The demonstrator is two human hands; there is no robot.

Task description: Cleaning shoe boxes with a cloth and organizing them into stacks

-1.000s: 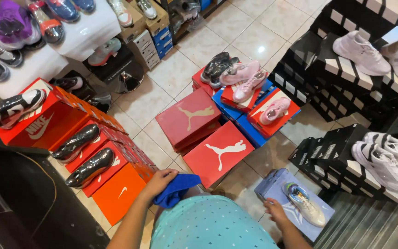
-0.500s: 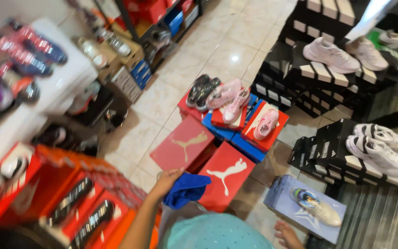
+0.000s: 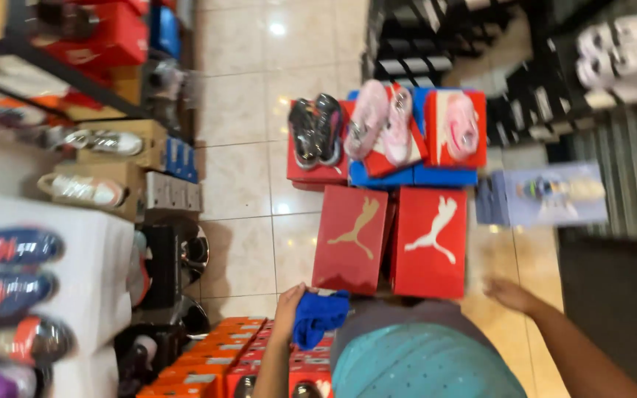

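My left hand (image 3: pixel 289 304) grips a crumpled blue cloth (image 3: pixel 320 317) just in front of my teal shirt, near the lower edge of a red shoe box (image 3: pixel 352 239) lying on the floor. A second red shoe box (image 3: pixel 430 243) lies beside it. My right hand (image 3: pixel 509 295) hangs free at the right with fingers apart and nothing in it, close to the second red box's corner. Behind the two boxes, dark sneakers (image 3: pixel 315 130) and pink sneakers (image 3: pixel 381 121) rest on more red and blue boxes.
Orange shoe boxes (image 3: pixel 215 361) are stacked at the lower left. A white shelf (image 3: pixel 82 287) with colourful shoes stands at the left. A pale blue box (image 3: pixel 554 195) with a shoe on it sits at the right, beside black racks (image 3: pixel 444 51) with white sneakers (image 3: pixel 624 55). Beige tiled floor (image 3: pixel 245 177).
My view has swung so the red boxes lie straight ahead. The left hand with the blue cloth has risen a little. The right hand has come away from the pale blue box.
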